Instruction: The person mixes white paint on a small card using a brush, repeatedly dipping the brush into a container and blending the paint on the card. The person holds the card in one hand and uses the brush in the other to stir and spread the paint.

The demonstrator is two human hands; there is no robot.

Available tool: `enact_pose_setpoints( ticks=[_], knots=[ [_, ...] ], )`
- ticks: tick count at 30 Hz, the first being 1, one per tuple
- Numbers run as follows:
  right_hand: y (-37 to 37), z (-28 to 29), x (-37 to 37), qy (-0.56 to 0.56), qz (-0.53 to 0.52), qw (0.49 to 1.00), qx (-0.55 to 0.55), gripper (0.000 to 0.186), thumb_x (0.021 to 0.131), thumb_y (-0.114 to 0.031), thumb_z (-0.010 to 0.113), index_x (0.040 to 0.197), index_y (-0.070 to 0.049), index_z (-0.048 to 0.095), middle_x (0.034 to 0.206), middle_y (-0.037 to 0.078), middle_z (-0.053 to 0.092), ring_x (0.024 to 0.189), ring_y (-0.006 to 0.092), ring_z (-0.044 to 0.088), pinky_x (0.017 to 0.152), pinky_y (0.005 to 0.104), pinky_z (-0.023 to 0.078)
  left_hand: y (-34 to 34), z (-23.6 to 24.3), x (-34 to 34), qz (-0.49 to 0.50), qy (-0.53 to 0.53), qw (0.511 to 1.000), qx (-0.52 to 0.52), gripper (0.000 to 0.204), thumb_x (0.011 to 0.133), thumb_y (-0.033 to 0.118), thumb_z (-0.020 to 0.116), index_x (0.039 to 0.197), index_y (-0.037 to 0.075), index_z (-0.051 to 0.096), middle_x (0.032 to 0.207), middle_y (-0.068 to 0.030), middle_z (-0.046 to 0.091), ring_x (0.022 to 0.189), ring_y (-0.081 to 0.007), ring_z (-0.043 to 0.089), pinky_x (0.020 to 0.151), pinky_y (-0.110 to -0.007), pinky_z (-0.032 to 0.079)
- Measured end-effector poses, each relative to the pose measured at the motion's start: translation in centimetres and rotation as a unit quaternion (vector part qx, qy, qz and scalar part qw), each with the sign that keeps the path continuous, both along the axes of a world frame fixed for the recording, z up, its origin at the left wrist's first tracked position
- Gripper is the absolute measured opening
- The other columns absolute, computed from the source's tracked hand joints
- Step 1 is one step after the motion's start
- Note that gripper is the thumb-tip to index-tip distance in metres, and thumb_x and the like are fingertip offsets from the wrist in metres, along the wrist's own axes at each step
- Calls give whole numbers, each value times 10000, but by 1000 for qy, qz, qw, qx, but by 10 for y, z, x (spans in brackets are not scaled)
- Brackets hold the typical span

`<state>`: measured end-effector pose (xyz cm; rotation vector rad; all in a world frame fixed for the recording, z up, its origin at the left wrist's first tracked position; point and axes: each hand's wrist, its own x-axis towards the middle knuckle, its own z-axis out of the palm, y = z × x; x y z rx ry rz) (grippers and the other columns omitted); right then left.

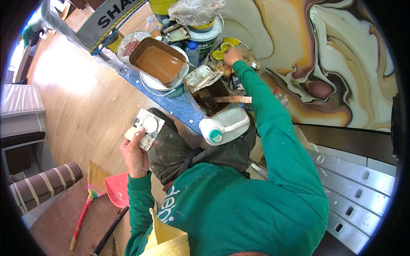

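Note:
My left hand (pixel 136 154) pinches a flat, pale printed card (pixel 147 140) beside my left knee, thumb on top. A round white blob or disc (pixel 150 124) sits on that card; I cannot tell which. Stretched far forward, my right hand (pixel 232 56) has its fingers bent down among small yellow tins (pixel 218 55) in a crumpled clear plastic bag. Whatever those fingers grip is hidden by the hand. Nearer to me, a brush (pixel 232 99) lies across a brown-stained container (pixel 210 101). A white jug with a teal cap (pixel 232 128) lies close to my lap.
A brown-filled tray (pixel 159 62) rests on a white bucket, with bottles and more buckets behind, on a blue-covered plank (pixel 179 110). A glossy swirled panel (pixel 341 51) stands at the right, above a metal ladder (pixel 354 187). A broom (pixel 82 217) and red dustpan (pixel 117 190) lie lower left.

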<state>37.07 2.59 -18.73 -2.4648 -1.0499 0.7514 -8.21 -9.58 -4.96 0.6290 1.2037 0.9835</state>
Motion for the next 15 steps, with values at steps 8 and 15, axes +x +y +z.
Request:
enact_pose_setpoints(
  ticks=[8,15],
  knots=[
    [7,0,0,-41,-59,997,9,368,776,-260,680,1010,22,706,1060,274,666,1028,411,640,897,465,508,-4,-1,-7,24,1,1000,6,285,894,124,636,1119,-42,579,955,-116,681,759,-189,701,571,-343,639],
    [-5,12,1,-108,-31,994,14,370,776,-260,667,1012,23,702,1076,272,662,1019,411,644,893,464,513,-1,-2,-5,23,-6,1000,-4,273,893,108,636,1106,-55,586,958,-124,681,755,-195,702,565,-344,636]
  ],
)
